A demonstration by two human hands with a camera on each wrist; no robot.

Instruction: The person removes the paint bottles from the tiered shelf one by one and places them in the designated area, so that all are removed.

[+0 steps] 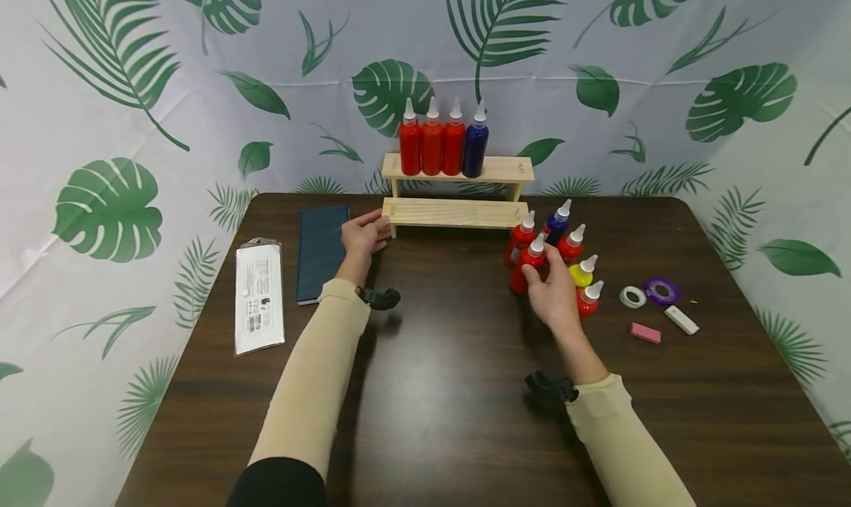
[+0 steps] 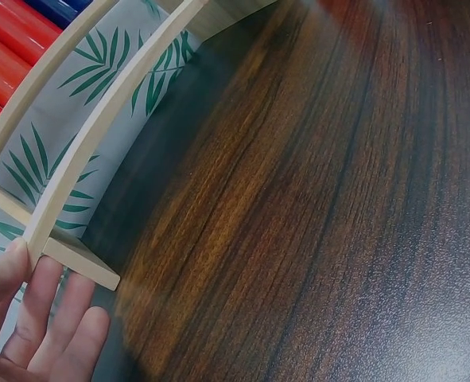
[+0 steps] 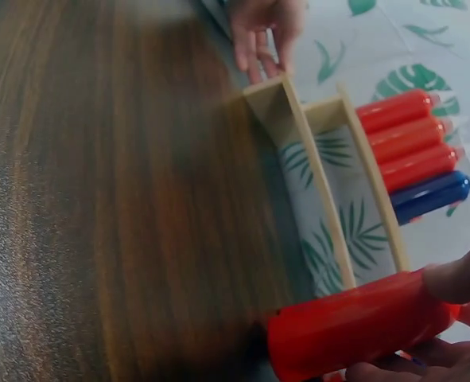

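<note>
Holding red btl (image 1: 521, 276) in R grip (image 1: 553, 293) nr other btls (image 1: 557, 226) on table (image 1: 452, 359), pinching end of wooden rack (image 1: 455, 213) w/ L grip (image 1: 362, 235).

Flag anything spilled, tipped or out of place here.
No spill visible; the four bottles on the upper shelf stand upright. One small oddity: a tiny yellow speck just beyond the white block looks stray, though it's too small to identify.
</note>
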